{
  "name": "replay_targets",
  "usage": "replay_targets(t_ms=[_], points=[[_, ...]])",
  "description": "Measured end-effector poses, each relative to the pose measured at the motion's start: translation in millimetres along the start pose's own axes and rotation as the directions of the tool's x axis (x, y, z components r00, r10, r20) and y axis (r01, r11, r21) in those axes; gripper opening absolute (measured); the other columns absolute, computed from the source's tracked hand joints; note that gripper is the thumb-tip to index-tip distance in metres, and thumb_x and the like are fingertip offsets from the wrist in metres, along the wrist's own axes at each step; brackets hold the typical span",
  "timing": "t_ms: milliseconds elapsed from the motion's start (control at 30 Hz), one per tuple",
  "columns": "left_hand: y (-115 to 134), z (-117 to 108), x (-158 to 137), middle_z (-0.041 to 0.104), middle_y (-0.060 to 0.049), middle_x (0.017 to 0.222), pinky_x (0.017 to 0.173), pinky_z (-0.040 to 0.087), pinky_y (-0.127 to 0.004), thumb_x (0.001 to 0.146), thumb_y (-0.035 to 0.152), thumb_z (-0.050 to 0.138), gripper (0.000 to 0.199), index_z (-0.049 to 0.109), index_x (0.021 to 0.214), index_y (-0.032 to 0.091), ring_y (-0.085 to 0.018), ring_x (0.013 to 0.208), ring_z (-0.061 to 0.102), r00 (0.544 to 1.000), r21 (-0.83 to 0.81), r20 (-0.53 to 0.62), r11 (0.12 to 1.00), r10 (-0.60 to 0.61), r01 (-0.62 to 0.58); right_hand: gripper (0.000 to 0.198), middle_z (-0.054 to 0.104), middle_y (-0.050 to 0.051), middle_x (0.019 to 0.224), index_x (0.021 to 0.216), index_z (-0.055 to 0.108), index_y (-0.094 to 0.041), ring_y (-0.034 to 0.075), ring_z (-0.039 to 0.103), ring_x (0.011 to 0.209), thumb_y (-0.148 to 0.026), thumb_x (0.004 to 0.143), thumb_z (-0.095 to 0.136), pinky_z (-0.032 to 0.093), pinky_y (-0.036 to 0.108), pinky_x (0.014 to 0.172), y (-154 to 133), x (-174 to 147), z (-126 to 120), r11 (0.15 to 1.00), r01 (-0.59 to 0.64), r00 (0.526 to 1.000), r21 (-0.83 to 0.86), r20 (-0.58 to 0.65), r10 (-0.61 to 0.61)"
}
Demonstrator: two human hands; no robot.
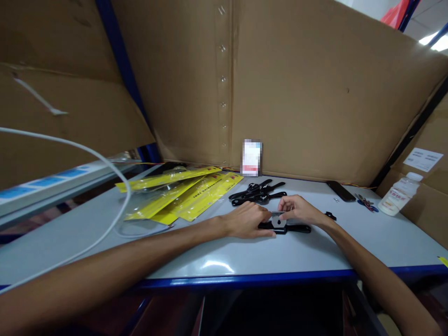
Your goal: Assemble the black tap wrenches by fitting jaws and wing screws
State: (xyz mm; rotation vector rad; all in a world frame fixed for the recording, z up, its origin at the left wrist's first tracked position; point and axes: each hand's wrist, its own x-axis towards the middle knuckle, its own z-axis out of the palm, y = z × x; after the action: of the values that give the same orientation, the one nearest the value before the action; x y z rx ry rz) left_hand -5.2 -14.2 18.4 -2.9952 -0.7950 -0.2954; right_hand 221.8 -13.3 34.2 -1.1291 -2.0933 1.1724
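A black spokeshave [298, 228] lies on the grey table near its front edge. My left hand [248, 220] is closed around its left end, which is partly hidden under the fingers. A silver blade [279, 224] with a dark hole sits at the middle of the spokeshave. The fingers of my right hand [297, 210] pinch the blade's upper edge. Just right of that hand, partly behind the wrist, is a small black cap-like part [330, 215]. Several more black spokeshaves [259, 192] lie in a pile behind my hands.
Yellow cards with clear plastic packaging [189, 193] overlap on the left. A white cable [87, 149] loops past a power strip [52, 182]. A blurred-out card or screen [251, 157] leans on the cardboard wall [297, 93]. Rightward are a black phone [341, 191], keys [366, 203] and a bottle [399, 196].
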Motion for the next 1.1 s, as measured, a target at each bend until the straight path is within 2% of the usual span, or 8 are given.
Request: replay_targets(t_ms=[133, 200, 333, 400, 633, 767, 933, 1100], points=[[0.1, -1.0, -0.4, 0.065, -0.004, 0.073, 0.051, 0.023, -0.03, 0.093, 0.062, 0.053, 0.048, 0.061, 0.079, 0.017, -0.015, 0.056, 0.053, 1.0, -0.006, 0.005, 1.0, 0.006, -0.006, 0.047, 0.054, -0.007, 0.07, 0.118, 0.062, -0.019, 0.01, 0.053, 0.053, -0.018, 0.071, 0.067, 0.041, 0.025, 0.053, -9.7, -10.8, -10.2, 0.994, -0.104, 0.984, 0.015, 0.144, 0.101], [0.8, -1.6, -0.6, 0.064, -0.004, 0.073, 0.052, 0.024, -0.03, 0.093, 0.062, 0.053, 0.048, 0.061, 0.079, 0.017, -0.015, 0.056, 0.052, 1.0, -0.014, 0.001, 1.0, 0.008, -0.008, 0.05, 0.057, -0.005, 0.074, 0.123, 0.061, -0.021, 0.011, 0.057, 0.054, -0.018, 0.073, 0.064, 0.044, 0.026, 0.054, -14.4, -15.5, -14.6, 0.989, -0.144, 0.973, 0.02, 0.183, 0.137], [2.5, -2.0, -0.7, 0.062, -0.003, 0.071, 0.051, 0.024, -0.03, 0.093, 0.061, 0.053, 0.048, 0.06, 0.077, 0.016, -0.015, 0.056, 0.053, 1.0, -0.033, -0.012, 0.999, 0.016, -0.016, 0.018, 0.06, -0.003, 0.07, 0.091, 0.066, -0.018, 0.011, 0.054, 0.059, -0.024, 0.074, 0.067, 0.041, 0.024, 0.054, -14.9, -15.2, -18.9, 0.995, -0.094, 0.982, -0.03, 0.159, 0.098], [2.3, -2.1, -0.8, 0.062, -0.003, 0.071, 0.051, 0.023, -0.03, 0.094, 0.061, 0.053, 0.047, 0.059, 0.077, 0.017, -0.015, 0.055, 0.053, 1.0, -0.033, -0.014, 0.999, 0.021, -0.022, 0.016, 0.059, -0.003, 0.067, 0.078, 0.06, -0.018, 0.01, 0.052, 0.06, -0.027, 0.072, 0.072, 0.038, 0.023, 0.055, -12.1, -12.6, -19.0, 0.998, -0.061, 0.993, -0.002, 0.098, 0.061], [-6.1, -10.7, -4.6, 0.066, -0.004, 0.076, 0.052, 0.024, -0.03, 0.094, 0.06, 0.053, 0.043, 0.06, 0.089, 0.018, -0.017, 0.059, 0.055, 0.989, -0.016, 0.029, 0.99, 0.143, -0.142, 0.038, 0.061, -0.004, 0.077, 0.106, 0.065, -0.02, 0.011, 0.058, 0.058, -0.023, 0.069, 0.071, 0.045, 0.029, 0.061, -17.4, -14.0, -11.3, 0.98, -0.078, 0.997, 0.182, 0.04, 0.072], [-9.0, -13.8, -5.2, 0.067, -0.006, 0.077, 0.052, 0.024, -0.031, 0.097, 0.059, 0.047, 0.046, 0.061, 0.087, 0.017, -0.018, 0.059, 0.056, 0.986, 0.086, 0.044, 0.983, 0.159, -0.162, 0.018, 0.062, -0.001, 0.07, 0.082, 0.064, -0.017, 0.013, 0.058, 0.061, -0.029, 0.07, 0.072, 0.045, 0.029, 0.063, -13.8, -10.1, -5.6, 0.989, -0.074, 0.995, 0.131, 0.07, 0.066], [-8.4, -10.1, -4.8, 0.067, -0.006, 0.073, 0.052, 0.026, -0.03, 0.098, 0.058, 0.046, 0.047, 0.063, 0.083, 0.017, -0.017, 0.056, 0.057, 0.989, 0.128, 0.019, 0.98, 0.148, -0.15, 0.02, 0.062, -0.002, 0.066, 0.075, 0.06, -0.018, 0.012, 0.053, 0.062, -0.03, 0.069, 0.074, 0.038, 0.025, 0.06, 0.5, -2.2, -2.1, 0.999, -0.023, 0.999, 0.04, 0.038, 0.021], [-8.1, -8.4, -4.7, 0.067, -0.007, 0.074, 0.054, 0.031, -0.03, 0.097, 0.06, 0.046, 0.049, 0.066, 0.086, 0.017, -0.018, 0.059, 0.06, 0.994, 0.143, 0.03, 0.983, 0.108, -0.112, 0.023, 0.058, -0.002, 0.063, 0.069, 0.064, -0.017, 0.011, 0.048, 0.062, -0.037, 0.077, 0.071, 0.036, 0.025, 0.06, 3.6, -2.0, -0.1, 0.994, 0.032, 0.998, -0.105, 0.05, -0.027]])
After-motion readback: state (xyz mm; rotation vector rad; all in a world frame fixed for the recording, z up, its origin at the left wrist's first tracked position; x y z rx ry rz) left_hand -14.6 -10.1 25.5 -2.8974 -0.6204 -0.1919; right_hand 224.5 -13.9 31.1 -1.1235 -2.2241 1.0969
